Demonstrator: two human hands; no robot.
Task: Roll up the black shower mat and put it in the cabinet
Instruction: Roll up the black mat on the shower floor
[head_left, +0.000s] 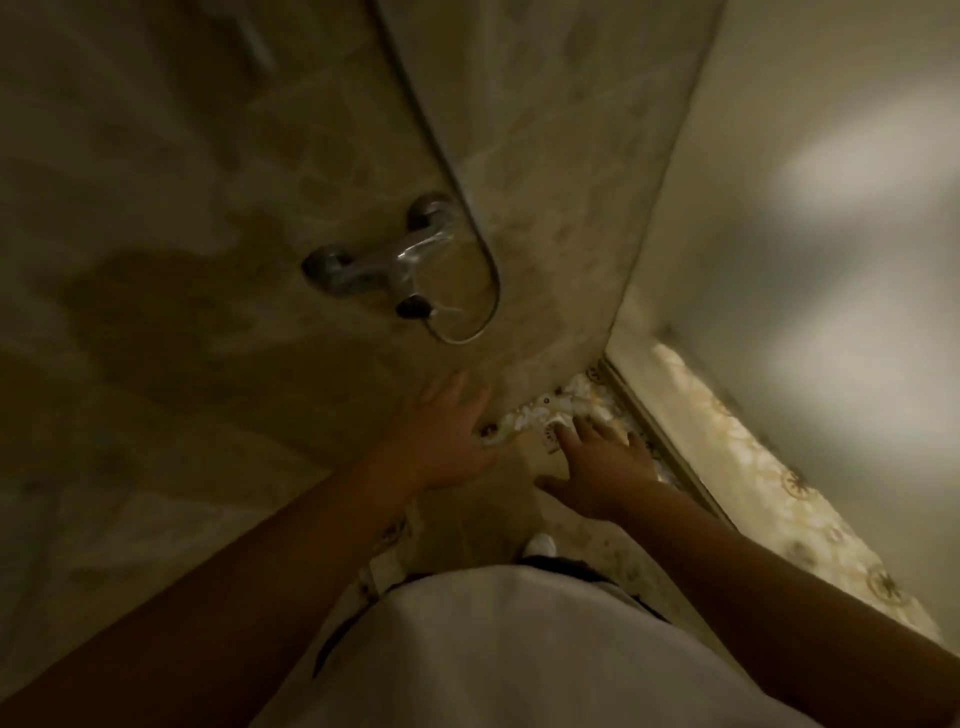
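The picture is dim and blurred. I look down into a shower corner. My left hand (447, 441) reaches down with its fingers spread and holds nothing. My right hand (597, 467) is beside it, also spread and empty, low over the floor. Between and below them lies a flat, dull dark sheet (478, 499) on the floor, which may be the shower mat; I cannot tell for certain. Pale patterned floor tiles (550, 410) show just beyond my fingertips. No cabinet is in view.
A chrome mixer tap (379, 265) with a looped hose (488, 291) sits on the marbled wall above my hands. A frosted panel (779, 208) and its floor track (660, 431) close off the right side. My white shirt (493, 649) fills the bottom.
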